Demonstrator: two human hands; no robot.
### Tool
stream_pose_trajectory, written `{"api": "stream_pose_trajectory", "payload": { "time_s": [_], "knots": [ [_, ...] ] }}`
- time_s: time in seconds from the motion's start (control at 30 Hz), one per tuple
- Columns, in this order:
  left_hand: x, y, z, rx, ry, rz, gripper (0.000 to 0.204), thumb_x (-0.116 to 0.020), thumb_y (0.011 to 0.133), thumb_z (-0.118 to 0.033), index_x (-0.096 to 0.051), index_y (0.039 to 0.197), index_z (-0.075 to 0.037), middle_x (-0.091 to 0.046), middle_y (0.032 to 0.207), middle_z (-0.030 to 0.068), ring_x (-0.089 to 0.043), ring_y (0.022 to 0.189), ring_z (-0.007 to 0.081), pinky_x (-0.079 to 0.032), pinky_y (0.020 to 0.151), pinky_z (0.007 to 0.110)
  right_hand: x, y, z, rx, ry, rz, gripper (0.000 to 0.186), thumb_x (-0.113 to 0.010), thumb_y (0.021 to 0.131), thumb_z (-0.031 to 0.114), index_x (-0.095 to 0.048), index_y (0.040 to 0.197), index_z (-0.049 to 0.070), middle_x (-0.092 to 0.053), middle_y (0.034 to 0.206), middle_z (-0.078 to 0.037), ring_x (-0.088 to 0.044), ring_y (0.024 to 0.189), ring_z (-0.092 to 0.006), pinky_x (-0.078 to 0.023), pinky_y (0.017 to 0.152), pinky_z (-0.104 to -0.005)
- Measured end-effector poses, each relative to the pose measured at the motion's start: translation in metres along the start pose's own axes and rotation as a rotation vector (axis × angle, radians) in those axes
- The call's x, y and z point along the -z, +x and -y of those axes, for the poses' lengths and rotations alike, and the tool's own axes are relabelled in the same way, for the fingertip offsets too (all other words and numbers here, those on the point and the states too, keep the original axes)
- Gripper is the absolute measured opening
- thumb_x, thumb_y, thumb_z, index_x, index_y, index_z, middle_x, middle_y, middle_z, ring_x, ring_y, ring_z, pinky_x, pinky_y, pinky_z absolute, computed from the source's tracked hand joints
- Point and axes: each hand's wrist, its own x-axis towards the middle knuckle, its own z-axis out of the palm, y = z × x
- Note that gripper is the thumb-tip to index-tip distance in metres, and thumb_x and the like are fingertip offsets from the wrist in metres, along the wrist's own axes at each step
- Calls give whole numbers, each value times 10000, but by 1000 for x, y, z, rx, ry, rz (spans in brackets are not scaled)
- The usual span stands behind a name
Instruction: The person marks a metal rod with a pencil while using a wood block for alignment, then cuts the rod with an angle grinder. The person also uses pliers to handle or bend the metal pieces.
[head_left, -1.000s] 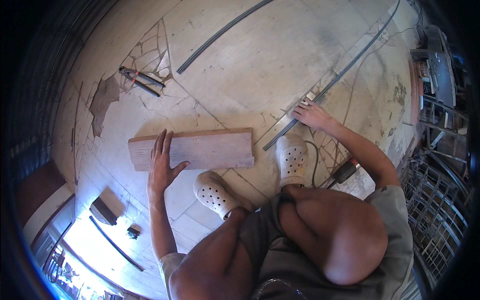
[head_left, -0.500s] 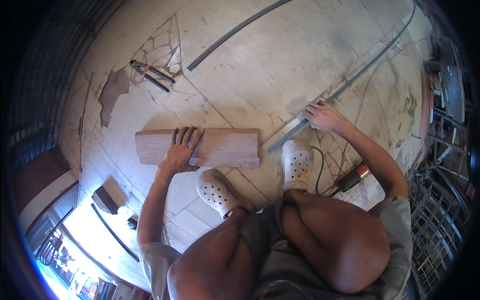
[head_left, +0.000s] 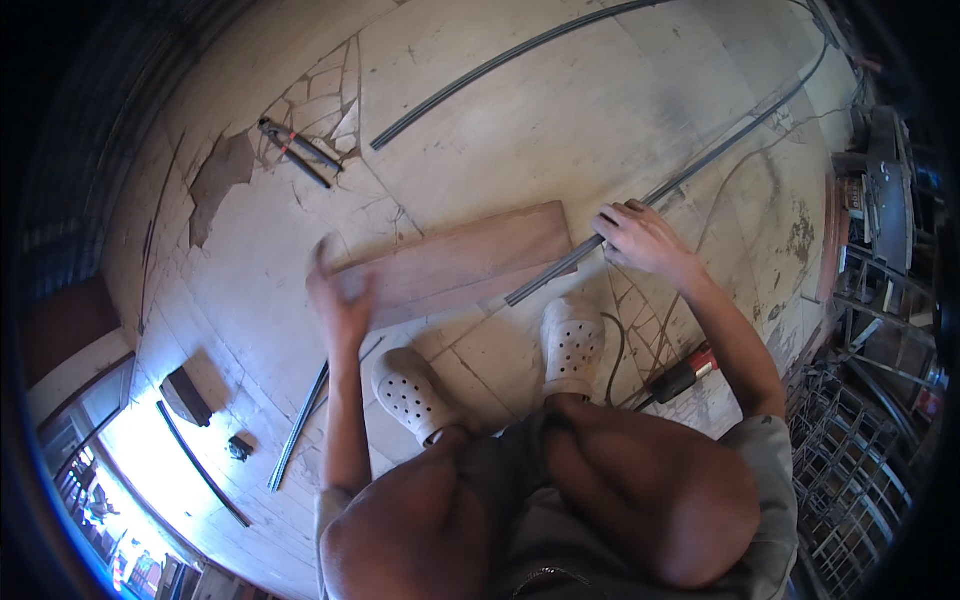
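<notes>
My left hand (head_left: 340,305), smeared by motion, is at the left end of a wooden board (head_left: 470,258), thumb and fingers apart. I cannot tell whether it touches the wood. The board lies slanted on the floor, its right end farther from me. My right hand (head_left: 640,238) is closed around a long grey metal bar (head_left: 690,172) near its close end. That end crosses over the board's right part, and the rest of the bar runs off to the far right.
Another metal bar (head_left: 470,75) lies farther off. Pincers (head_left: 300,152) rest beside broken tiles (head_left: 222,180). A red and black power tool (head_left: 685,375) sits right of my clogs (head_left: 573,345). Thin strips (head_left: 300,425) and a dark block (head_left: 187,397) lie left. Metal racks (head_left: 850,440) line the right.
The board has slid right and turned, its right end moving away from me and under the bar. My left hand has shifted to its left end. My right hand stays on the bar.
</notes>
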Motion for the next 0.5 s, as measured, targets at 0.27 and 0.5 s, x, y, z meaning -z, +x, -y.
{"api": "stream_pose_trajectory", "payload": {
  "time_s": [0.27,0.5],
  "knots": [
    [14,-22,57,678,-129,16,893,-590,811,-703,-509,1322,25,-561,1280,238,-546,1176,349,-441,978,405,-17,19,1,-93,-25,9,443,-723,756,184,-568,1153,63,-581,1190,-99,-597,1083,-255,-371,1054,-487],
    [-5,71,56,363,-321,6,789,-597,859,-632,-559,1276,36,-602,1238,197,-561,1158,272,-432,979,374,-6,37,2,-120,24,52,492,-722,773,195,-557,1219,67,-585,1192,-122,-573,1125,-271,-355,1077,-495]
  ]
}}
